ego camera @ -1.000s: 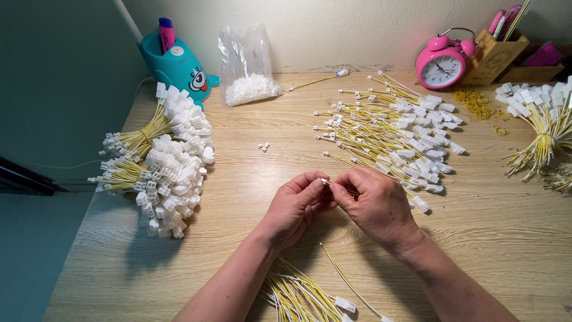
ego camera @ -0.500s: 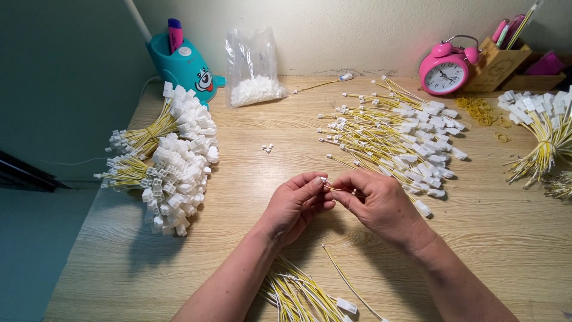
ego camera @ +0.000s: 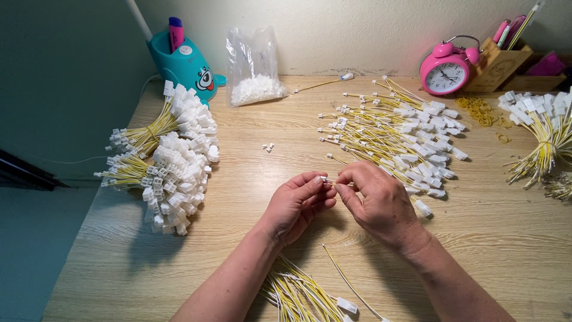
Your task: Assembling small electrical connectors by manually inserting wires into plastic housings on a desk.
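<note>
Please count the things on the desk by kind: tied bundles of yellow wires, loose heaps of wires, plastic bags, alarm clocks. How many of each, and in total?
Tied bundles of yellow wires: 3 (two at left, one at the right edge)
Loose heaps of wires: 2 (second at the near edge)
Clear plastic bag: 1
Pink alarm clock: 1
Total: 7

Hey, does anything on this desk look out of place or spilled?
A few tiny white connector pieces lie loose on the bare table, apart from the bag of white pieces. Yellow rubber bands are scattered near the pink alarm clock. Otherwise nothing looks damaged; both hands pinch one wire end.
</note>
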